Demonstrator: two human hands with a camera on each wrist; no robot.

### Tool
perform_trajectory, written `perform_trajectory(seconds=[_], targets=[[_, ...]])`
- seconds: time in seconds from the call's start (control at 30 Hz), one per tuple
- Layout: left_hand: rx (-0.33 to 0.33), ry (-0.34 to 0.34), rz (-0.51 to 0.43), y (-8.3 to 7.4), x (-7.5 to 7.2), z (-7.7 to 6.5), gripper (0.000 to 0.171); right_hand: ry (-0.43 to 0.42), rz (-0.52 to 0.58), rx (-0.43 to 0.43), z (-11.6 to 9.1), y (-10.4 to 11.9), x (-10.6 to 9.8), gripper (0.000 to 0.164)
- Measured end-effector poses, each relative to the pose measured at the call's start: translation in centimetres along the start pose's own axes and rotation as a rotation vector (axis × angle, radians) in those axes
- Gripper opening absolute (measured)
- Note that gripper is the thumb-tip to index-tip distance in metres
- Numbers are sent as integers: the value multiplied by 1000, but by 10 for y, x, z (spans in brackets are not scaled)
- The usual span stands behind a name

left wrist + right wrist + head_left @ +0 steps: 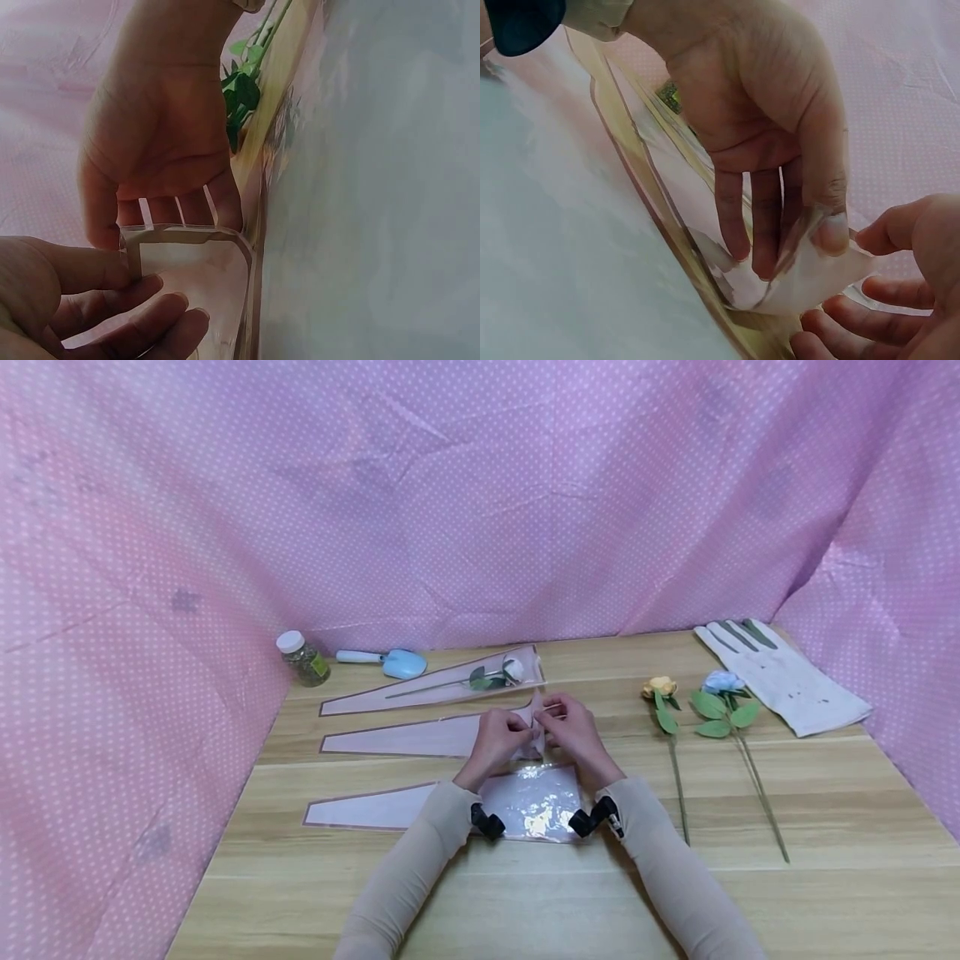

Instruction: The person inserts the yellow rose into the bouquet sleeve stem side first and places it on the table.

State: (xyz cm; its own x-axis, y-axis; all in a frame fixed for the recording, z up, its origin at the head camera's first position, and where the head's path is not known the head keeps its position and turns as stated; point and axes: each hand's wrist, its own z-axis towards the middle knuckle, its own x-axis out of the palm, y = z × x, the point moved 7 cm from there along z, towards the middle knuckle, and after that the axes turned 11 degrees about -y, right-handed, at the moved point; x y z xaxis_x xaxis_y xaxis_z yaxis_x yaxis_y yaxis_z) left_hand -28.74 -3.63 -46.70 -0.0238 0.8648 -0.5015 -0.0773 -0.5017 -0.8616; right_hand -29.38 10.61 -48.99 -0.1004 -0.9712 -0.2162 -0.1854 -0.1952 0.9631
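A clear flower sleeve with a brown border [401, 739] lies in the middle of the table, its wide end lifted and bent up between both hands. My left hand [497, 739] pinches the film near that end; its thumb presses on the film, with fingers [765, 225] behind it. Facing it, my right hand [576, 735] pinches the edge of the same end between thumb and fingers. In the left wrist view, the bordered corner [187, 236] stands up between the hands.
Behind lies another sleeve [352, 703] with a white rose [513, 671]; a third sleeve [360, 811] is under my forearms. At the back left are a jar [306, 662] and blue trowel [403, 663]. A yellow rose [659, 687], blue rose [722, 682] and gloves [802, 681] lie right.
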Motion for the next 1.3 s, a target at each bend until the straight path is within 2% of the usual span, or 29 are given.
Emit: perform_trajectory(seconds=[0.23, 0.43, 0.67, 0.9, 1.17, 1.3], targets=[[-1, -25, -24, 1, -2, 1, 13, 15, -9, -38, 5, -2, -10, 33], [-23, -35, -30, 4, -3, 2, 15, 73, 21, -9, 9, -8, -17, 35], [-54, -32, -36, 6, -2, 2, 18, 120, 28, -16, 11, -10, -23, 39], [-101, -71, -32, 6, -3, 2, 16, 128, 41, 7, 11, -14, -29, 40], [-112, -113, 4, 5, 1, 5, 10, 108, -11, -43, 13, -16, -31, 34], [-140, -100, 20, 9, 5, 6, 9, 100, -51, -68, 12, -17, -30, 29]])
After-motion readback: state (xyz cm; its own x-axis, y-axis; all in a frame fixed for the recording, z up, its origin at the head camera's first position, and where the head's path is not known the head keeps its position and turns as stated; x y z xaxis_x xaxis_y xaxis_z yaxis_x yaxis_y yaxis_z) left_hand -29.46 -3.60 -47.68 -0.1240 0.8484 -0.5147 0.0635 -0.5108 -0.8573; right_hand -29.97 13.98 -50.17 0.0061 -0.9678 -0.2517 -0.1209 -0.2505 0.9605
